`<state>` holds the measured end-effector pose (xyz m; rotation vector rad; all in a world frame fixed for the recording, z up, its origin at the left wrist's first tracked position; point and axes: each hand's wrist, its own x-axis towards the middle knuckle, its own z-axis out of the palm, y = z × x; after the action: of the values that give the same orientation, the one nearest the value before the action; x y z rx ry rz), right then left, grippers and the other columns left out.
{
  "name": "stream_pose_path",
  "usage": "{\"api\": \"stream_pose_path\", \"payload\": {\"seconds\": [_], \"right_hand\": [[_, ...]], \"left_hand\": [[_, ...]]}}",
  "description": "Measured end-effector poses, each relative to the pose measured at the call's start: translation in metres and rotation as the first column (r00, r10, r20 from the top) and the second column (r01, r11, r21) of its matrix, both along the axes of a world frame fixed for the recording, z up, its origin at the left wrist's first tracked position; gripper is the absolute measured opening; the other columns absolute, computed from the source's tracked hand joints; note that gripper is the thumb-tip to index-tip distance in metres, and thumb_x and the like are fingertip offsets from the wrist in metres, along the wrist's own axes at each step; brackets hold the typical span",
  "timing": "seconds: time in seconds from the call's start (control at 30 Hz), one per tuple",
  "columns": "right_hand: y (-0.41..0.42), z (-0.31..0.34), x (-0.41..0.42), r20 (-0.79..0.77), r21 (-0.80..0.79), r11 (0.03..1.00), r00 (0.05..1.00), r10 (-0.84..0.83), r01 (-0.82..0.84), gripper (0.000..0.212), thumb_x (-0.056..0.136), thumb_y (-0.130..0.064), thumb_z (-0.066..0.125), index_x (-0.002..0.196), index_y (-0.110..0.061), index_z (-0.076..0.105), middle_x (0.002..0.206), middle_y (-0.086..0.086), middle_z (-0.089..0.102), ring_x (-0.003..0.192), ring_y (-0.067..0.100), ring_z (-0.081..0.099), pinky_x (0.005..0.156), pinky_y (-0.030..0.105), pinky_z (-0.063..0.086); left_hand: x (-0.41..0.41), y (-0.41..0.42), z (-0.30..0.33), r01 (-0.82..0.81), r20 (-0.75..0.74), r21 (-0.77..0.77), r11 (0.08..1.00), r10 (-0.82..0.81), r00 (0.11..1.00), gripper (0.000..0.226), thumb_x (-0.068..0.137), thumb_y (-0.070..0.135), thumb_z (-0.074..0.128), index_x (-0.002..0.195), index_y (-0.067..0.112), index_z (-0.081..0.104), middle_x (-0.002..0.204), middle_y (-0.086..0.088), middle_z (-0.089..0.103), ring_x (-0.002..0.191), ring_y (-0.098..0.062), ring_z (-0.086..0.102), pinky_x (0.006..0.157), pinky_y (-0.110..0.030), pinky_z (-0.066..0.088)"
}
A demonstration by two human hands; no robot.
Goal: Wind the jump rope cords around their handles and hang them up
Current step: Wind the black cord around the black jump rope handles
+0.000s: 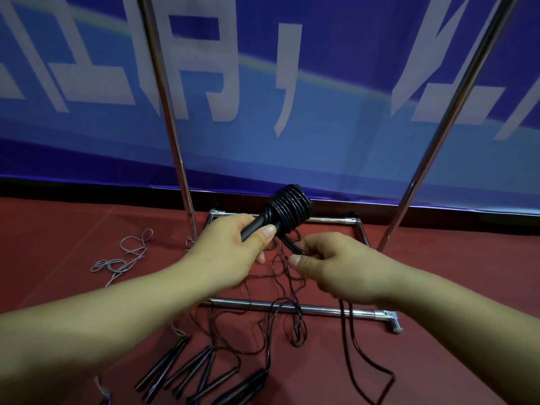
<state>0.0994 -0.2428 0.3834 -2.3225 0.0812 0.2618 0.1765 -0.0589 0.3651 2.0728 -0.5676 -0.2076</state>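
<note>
Left hand (233, 244) clenched around black handles (257, 226) wrapped in coiled cord (290, 207) — above metal rack base (292, 308). Right hand (336, 264) pinching, apparently, the loose cord end (292, 247).

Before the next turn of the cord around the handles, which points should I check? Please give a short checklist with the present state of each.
1. Left hand grips the black handles firmly: ok.
2. Wound coil sits in neat turns, none slipping off the end: ok.
3. Right hand pinches the loose cord close to the coil: ok.
4. Remaining cord hangs free to the floor: cannot tell, it lies near other cords.
5. Cord is clear of the metal rack base: not ok, loops cross the bar.
6. Other ropes' handles on the floor stay apart from this cord: cannot tell.
</note>
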Motion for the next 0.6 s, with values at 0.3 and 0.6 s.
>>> {"api": "stream_pose_path", "payload": {"seconds": [0.3, 0.6], "right_hand": [[-0.002, 0.003, -0.003, -0.057, -0.121, 0.991, 0.997, -0.057, 0.049, 0.021, 0.096, -0.038, 0.06, 0.092, -0.019, 0.069, 0.076, 0.0, 0.065, 0.063, 0.011, 0.053, 0.062, 0.027, 0.045], [-0.009, 0.001, -0.003, 0.028, -0.245, 0.969, 1.0, -0.002, 0.009, 0.021, 0.094, -0.04, 0.063, 0.088, -0.021, 0.068, 0.071, -0.008, 0.057, 0.063, 0.007, 0.05, 0.056, 0.02, 0.038]], "left_hand": [[0.01, 0.003, -0.008, -0.09, 0.108, 0.275, 0.957, 0.062, 0.992, 0.031, 0.094, 0.056, 0.055, 0.082, 0.028, 0.063, 0.066, 0.01, 0.071, 0.063, -0.01, 0.067, 0.07, -0.039, 0.057], [0.016, 0.007, -0.016, -0.085, 0.095, 0.4, 0.912, 0.05, 0.994, 0.036, 0.09, 0.061, 0.055, 0.082, 0.027, 0.064, 0.071, 0.004, 0.071, 0.069, -0.019, 0.068, 0.074, -0.047, 0.058]]}}
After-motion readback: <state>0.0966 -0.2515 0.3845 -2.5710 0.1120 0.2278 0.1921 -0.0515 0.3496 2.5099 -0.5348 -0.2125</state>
